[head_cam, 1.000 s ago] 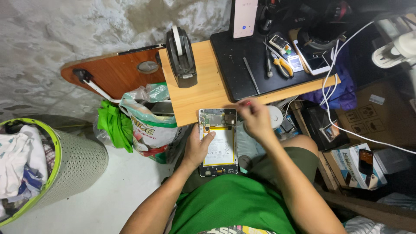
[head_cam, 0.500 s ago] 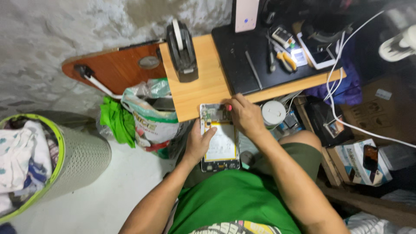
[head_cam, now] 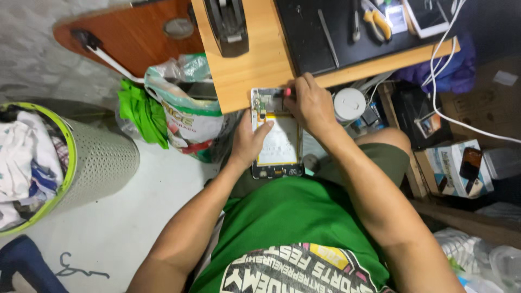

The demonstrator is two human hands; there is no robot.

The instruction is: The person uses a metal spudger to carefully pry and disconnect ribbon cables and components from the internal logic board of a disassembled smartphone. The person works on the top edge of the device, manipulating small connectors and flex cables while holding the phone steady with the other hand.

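An opened smartphone (head_cam: 275,142) with its back cover off shows a pale yellow battery and a circuit board at its top end. My left hand (head_cam: 247,142) grips its left edge and holds it over my lap. My right hand (head_cam: 309,103) rests on the phone's top end, fingers pinched around a small red-tipped tool (head_cam: 286,92) that touches the board. The tool's tip is mostly hidden by my fingers.
A light wooden table (head_cam: 255,59) lies ahead with a black tape dispenser (head_cam: 228,21) and a black mat (head_cam: 325,32) carrying tweezers, yellow pliers (head_cam: 377,21) and another phone. A printed sack (head_cam: 187,108) and a green-rimmed laundry basket (head_cam: 81,163) stand left; boxes and white cables right.
The camera has moved closer and tilted down, so the table slid up the frame. My right hand shifted a little left along the phone's top end; my left hand kept its grip.
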